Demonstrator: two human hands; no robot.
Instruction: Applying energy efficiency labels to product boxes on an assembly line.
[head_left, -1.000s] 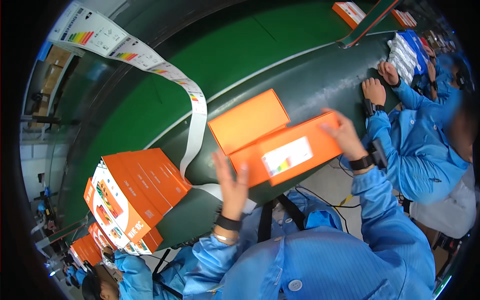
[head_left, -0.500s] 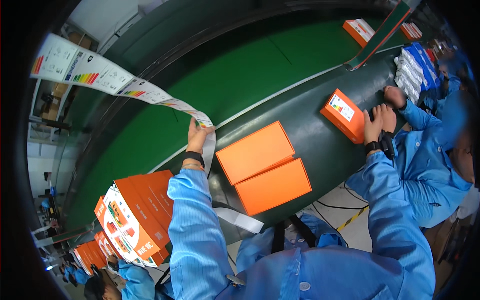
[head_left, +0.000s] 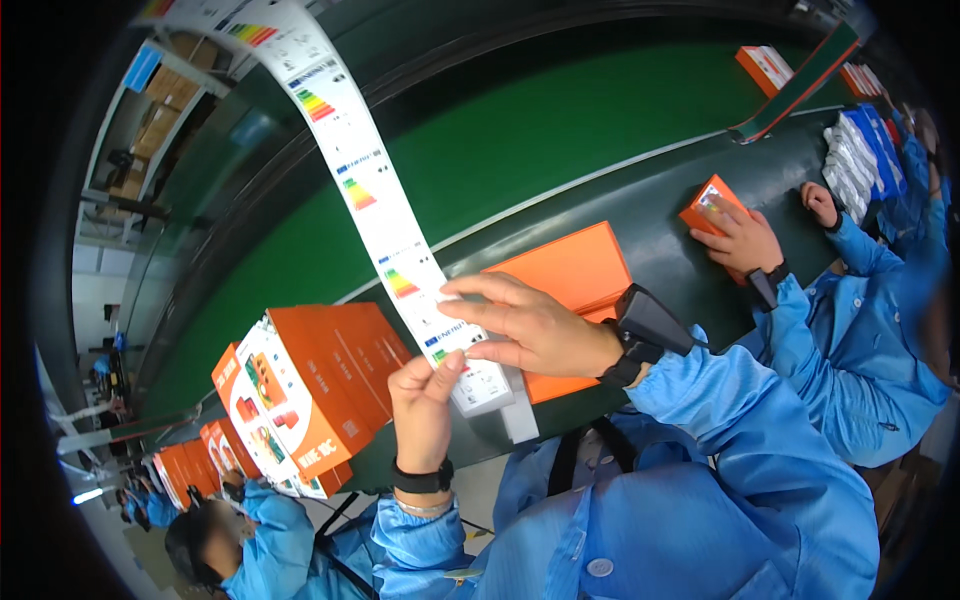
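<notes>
A long white strip of energy labels [head_left: 372,190] with coloured bars runs down from the upper left to in front of me. My left hand [head_left: 424,408] pinches the strip's edge near its lower end, thumb and fingers closed. Over the strip from the right comes my right hand [head_left: 545,330], its fingers spread and their tips at the labels; nothing shows gripped in it. Behind and below that hand lie two orange boxes, the farther box [head_left: 580,262] and the nearer box [head_left: 565,385], both partly hidden. A pale strip end [head_left: 519,415] hangs below the labels.
Orange-and-white printed boxes [head_left: 345,375] stand stacked at left. A co-worker's hand [head_left: 745,240] rests on a small orange box [head_left: 712,195] at right. Beyond runs a green conveyor belt [head_left: 560,150]. White and blue packets [head_left: 860,150] lie at far right.
My right hand has left the orange box at right and come over to the label strip. My left hand has moved nearer with the strip. A co-worker's hand now covers that box.
</notes>
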